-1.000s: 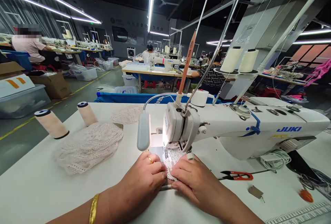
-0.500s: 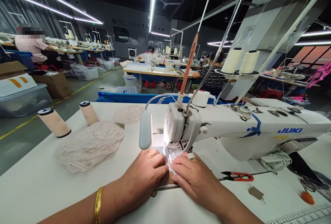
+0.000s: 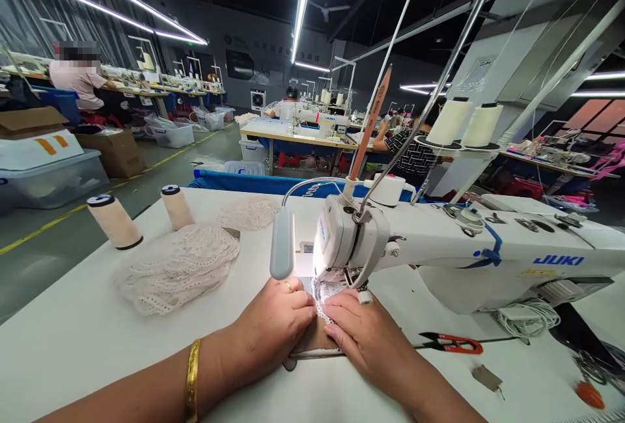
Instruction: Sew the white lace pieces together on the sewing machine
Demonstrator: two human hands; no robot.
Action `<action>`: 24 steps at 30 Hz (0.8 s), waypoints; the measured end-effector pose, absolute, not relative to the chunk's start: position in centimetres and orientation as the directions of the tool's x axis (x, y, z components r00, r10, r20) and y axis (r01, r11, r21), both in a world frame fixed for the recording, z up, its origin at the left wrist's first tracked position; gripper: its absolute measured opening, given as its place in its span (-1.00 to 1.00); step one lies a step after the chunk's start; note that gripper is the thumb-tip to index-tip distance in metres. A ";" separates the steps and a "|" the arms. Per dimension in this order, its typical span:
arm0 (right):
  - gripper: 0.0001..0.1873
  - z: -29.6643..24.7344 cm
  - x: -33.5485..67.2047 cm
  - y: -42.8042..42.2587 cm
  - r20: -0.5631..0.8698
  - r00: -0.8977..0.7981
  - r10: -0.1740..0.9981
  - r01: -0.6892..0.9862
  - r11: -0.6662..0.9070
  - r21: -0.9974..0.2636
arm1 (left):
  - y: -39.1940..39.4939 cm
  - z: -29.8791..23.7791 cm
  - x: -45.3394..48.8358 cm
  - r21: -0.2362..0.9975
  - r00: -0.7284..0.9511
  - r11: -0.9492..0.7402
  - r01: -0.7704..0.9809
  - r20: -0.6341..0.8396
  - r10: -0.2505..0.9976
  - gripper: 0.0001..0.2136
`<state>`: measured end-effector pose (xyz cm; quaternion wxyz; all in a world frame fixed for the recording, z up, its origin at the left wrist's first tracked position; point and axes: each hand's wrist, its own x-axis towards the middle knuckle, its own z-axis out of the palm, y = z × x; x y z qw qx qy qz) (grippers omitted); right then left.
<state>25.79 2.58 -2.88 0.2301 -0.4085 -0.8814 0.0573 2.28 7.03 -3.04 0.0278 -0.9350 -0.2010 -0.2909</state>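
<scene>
A small piece of white lace lies under the needle area of the white sewing machine, lit by the lamp. My left hand is closed, its fingertips pinching the lace's left edge. From the right, my right hand holds the lace with bent fingers pressed together, thumb toward me. Between the hands a brown patch shows on the machine bed. The needle and the lace under the fingers are mostly hidden.
Left on the table lie a lace heap, a smaller one and two peach thread cones. Red-handled thread snips and a brown tag lie right. Co-workers sit at other machines beyond.
The view has shifted slightly, so the scene sits a little further right. Both hands stay at the lace by the needle, with little visible movement.
</scene>
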 end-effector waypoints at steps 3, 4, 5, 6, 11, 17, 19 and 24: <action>-0.80 -2.9 25.7 2.8 0.339 -0.543 0.768 0.717 0.635 -0.289 | 7.5 -2.8 2.3 0.043 0.746 -0.914 0.404 0.562 0.356 -0.74; -0.81 -2.9 25.7 2.8 0.328 -0.534 0.779 0.728 0.621 -0.289 | 7.6 -2.7 2.3 0.037 0.746 -0.911 0.410 0.562 0.358 -0.73; -0.81 -2.9 25.7 2.9 0.315 -0.524 0.791 0.741 0.606 -0.290 | 7.7 -2.6 2.3 0.031 0.747 -0.908 0.417 0.558 0.362 -0.73; -0.81 -2.9 25.7 2.9 0.303 -0.516 0.801 0.751 0.593 -0.290 | 7.8 -2.5 2.3 0.025 0.748 -0.905 0.424 0.553 0.366 -0.74; -0.80 -3.3 25.7 3.0 0.330 -0.500 0.801 0.763 0.588 -0.270 | 8.4 -2.5 2.3 0.009 0.743 -0.893 0.449 0.552 0.379 -0.75; -0.76 -3.3 25.4 3.0 0.340 -0.491 0.802 0.761 0.585 -0.280 | 8.5 -2.7 2.0 0.129 0.720 -0.884 0.450 0.533 0.445 -0.79; -0.76 -3.2 25.4 2.9 0.335 -0.489 0.805 0.760 0.582 -0.289 | 8.9 -2.7 2.0 0.248 0.682 -0.834 0.492 0.485 0.547 -0.83; -0.76 -3.3 25.4 2.9 0.347 -0.488 0.801 0.746 0.589 -0.310 | 11.6 -2.6 2.8 0.359 0.593 -0.724 0.589 0.416 0.689 -0.80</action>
